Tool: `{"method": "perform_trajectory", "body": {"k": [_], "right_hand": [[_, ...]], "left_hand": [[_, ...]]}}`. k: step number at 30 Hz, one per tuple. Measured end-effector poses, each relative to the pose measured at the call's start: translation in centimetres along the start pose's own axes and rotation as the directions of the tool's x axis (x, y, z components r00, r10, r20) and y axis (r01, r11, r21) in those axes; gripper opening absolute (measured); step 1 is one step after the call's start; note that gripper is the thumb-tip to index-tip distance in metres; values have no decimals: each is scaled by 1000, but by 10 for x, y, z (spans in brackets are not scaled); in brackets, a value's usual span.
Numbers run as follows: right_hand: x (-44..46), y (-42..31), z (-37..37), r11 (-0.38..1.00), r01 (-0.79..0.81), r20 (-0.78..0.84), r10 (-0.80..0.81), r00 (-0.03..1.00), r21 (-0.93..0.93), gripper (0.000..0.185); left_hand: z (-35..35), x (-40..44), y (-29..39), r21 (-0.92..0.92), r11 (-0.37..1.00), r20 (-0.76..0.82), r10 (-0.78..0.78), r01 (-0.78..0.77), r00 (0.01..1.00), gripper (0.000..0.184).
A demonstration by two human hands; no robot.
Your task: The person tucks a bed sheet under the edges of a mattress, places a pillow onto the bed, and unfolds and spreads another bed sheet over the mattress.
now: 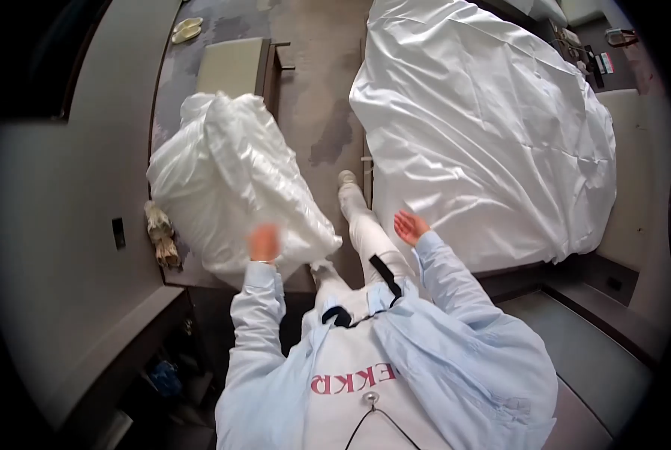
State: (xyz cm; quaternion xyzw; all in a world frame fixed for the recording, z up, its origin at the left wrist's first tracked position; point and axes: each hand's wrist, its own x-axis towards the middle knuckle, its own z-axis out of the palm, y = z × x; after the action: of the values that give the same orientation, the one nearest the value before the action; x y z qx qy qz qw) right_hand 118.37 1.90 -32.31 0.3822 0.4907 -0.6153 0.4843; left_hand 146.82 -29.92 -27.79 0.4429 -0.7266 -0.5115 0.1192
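Note:
My left hand is in front of the near side of a bulky heap of white bedding, which looks like a duvet. Motion smears its fingers, so I cannot tell whether it grips or touches the fabric. Beside the near left edge of the bed, my right hand is raised with its palm showing and its fingers apart, holding nothing. A wrinkled white sheet covers the bed and hangs loosely over its sides.
A low bench stands beyond the bedding heap, with pale slippers near the wall. Shoes lie by the left wall. At the bed's right are a headboard and a nightstand with small items. A carpeted aisle separates heap and bed.

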Motion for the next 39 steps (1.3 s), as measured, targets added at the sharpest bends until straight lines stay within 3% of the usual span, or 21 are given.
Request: {"method": "perform_trajectory", "body": {"k": [1,2,4,5,7,11,13,16,18,20,22,24,25,28,31,32,34,35,37,38,39], "right_hand": [[27,-7,-8,944,-106,-68,134,989,312,46],[35,-16,0,938,-144,-237,225,945,316,58],[71,-37,-1,896,-193,-363,348,864,401,59],[97,-55,1,887,-197,-358,360,862,417,59],[135,-64,-7,773,367,-515,-61,855,518,52],[48,-172,30,837,334,-427,-135,894,433,34],[17,-205,30,842,292,-293,-169,941,454,31],[-7,-222,10,717,294,-204,-212,956,632,23],[-54,-230,24,596,324,-197,-270,942,735,21],[-79,-223,30,390,388,-229,-395,890,835,22],[-103,-229,30,327,398,-252,-408,878,857,21],[-119,-240,17,331,358,-149,-518,843,873,22],[-137,-249,24,272,403,-212,-533,819,874,21],[-188,-264,36,204,423,-170,-702,692,883,22],[-227,-265,70,-8,515,-334,-769,544,857,22],[-235,-256,84,-84,525,-399,-754,522,847,22],[-246,-225,106,-191,460,-408,-802,436,867,21],[-244,-209,115,-253,521,-496,-769,402,815,24],[-243,-177,132,-360,635,-657,-681,322,684,32],[-257,-168,166,-390,752,-824,-446,349,531,36],[-253,-148,162,-435,716,-793,-543,275,546,39]], "left_hand": [[22,21,14,-83,985,56,-147,151,988,9],[46,43,33,-292,829,173,-445,477,879,10],[92,74,75,-412,511,316,-696,754,645,15],[118,81,84,-590,440,339,-627,677,702,26],[160,113,125,-573,327,428,-662,751,615,31],[236,158,199,-424,497,582,-491,757,648,37],[258,184,230,-291,728,698,-282,621,658,36],[276,225,270,-192,796,746,-262,574,612,37],[291,251,288,-39,801,732,-384,597,563,35],[306,275,276,30,843,803,-340,537,490,23],[326,294,248,33,734,858,-369,678,357,18],[332,278,252,52,519,801,-532,853,275,33],[335,268,252,76,424,809,-555,903,192,54],[330,255,264,147,270,886,-464,952,-5,69],[353,291,281,-29,195,902,-418,980,110,76],[364,309,293,5,204,893,-441,979,87,76],[381,341,310,-139,422,889,-345,896,300,68],[396,356,325,-149,368,976,-96,918,197,53],[413,381,351,-86,432,983,-110,898,147,49],[418,392,360,-80,487,981,-116,870,155,47],[423,411,367,-97,552,981,-85,828,172,46]]}}
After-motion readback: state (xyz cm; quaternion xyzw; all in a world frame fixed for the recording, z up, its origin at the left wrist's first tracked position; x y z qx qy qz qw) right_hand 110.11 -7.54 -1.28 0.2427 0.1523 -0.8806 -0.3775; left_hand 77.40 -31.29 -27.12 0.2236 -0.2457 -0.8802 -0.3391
